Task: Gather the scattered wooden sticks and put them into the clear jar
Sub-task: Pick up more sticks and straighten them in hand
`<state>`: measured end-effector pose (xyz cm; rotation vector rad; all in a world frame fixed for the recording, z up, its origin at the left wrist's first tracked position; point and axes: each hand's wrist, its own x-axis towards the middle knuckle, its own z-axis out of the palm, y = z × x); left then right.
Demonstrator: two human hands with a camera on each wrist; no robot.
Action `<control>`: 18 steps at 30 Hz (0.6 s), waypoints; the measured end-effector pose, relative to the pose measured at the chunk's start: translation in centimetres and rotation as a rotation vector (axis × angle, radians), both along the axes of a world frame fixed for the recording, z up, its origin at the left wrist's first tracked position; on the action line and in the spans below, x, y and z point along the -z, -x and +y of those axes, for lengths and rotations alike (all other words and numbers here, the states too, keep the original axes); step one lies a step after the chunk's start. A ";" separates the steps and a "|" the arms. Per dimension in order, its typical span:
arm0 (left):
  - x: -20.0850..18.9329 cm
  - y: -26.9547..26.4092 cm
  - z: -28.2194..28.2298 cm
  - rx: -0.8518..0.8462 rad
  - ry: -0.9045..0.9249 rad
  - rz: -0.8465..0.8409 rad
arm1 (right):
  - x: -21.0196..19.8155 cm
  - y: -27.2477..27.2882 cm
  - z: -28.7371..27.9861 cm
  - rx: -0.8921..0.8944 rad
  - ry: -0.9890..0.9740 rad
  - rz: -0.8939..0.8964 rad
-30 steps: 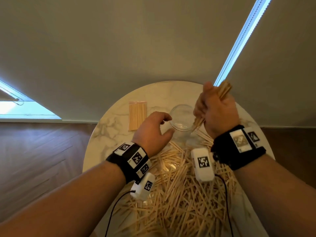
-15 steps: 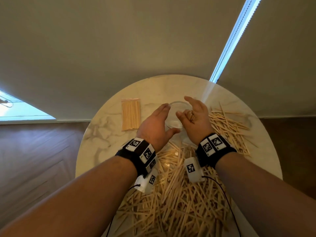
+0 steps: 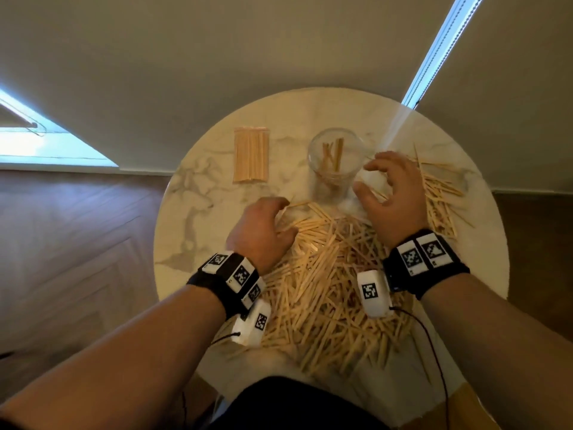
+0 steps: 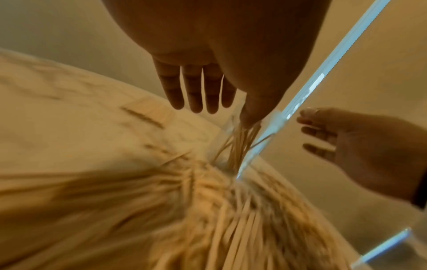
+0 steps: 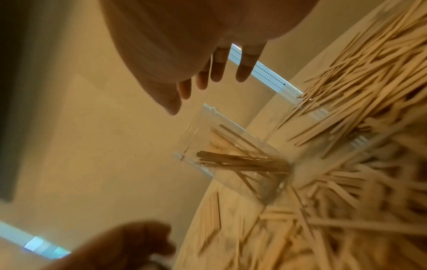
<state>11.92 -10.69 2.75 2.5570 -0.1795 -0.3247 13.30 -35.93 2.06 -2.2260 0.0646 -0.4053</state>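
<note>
Wooden sticks (image 3: pixel 328 283) are the whole business at this moment, yet neither hand holds any. The left hand (image 3: pixel 260 231) has its fingers (image 4: pixel 191 91) straight and loosely together, palm down at the 10 o'clock edge of the big heap, tips just touching or just above the nearest sticks; which one I cannot tell. The right hand (image 3: pixel 393 193) hovers beside the jar (image 3: pixel 336 164), at its 4 o'clock side, with fingers (image 5: pixel 217 71) spread wide and lightly bent, empty.

My reading is that one load is in and the step in hand is the reach for the next one. That move calls for raking a small bundle together, lining the sticks up so they run parallel, pinching them near the middle, and tipping them end-first into the mouth. A crossed or splayed bunch would likely catch on the rim, and a knock from the right hand could tip the jar.

The jar stands upright at 12 o'clock on the round marble table (image 3: pixel 198 212), apart from the heap. It holds only a few sticks, leaning against its wall, so it is far from full. The main heap fills the table from the centre to 6 o'clock; thinner sticks lie at 2 o'clock. A neat packet (image 3: pixel 251 158) of sticks lies flat at 11 o'clock.
</note>
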 end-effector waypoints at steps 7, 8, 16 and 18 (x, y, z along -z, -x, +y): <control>4.1 15.1 7.8 0.031 -0.338 0.344 | 3.0 9.6 5.0 -0.686 0.298 0.446; 4.5 16.2 8.2 0.035 -0.359 0.369 | 3.6 10.7 6.1 -0.801 0.363 0.513; 6.6 16.6 7.5 -0.001 -0.323 0.406 | 5.6 13.2 10.7 -1.045 0.662 0.598; 6.8 15.4 7.2 0.006 -0.302 0.394 | 5.9 12.3 10.9 -0.972 0.653 0.603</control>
